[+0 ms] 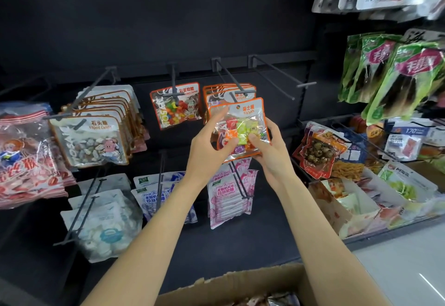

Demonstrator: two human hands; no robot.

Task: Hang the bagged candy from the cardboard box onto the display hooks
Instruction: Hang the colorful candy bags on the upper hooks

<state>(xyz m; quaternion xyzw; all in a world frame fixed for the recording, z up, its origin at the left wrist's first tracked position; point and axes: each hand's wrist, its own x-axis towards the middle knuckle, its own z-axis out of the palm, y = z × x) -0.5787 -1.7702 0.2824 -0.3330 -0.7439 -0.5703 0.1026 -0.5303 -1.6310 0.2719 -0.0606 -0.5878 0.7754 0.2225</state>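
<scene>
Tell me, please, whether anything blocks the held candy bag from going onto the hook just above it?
Nothing visible does. Left hand and right hand hold the candy bag just below the hook. The hook's front end is free; matching bags hang behind, further back on it.

- Glossy, clear crinkled plastic on candy bag point(238, 130).
- Matt dark metal for hooks point(231, 77).
- Rough brown cardboard, torn edge, on box point(240, 284).
- Matt black back panel point(168, 16).
</scene>
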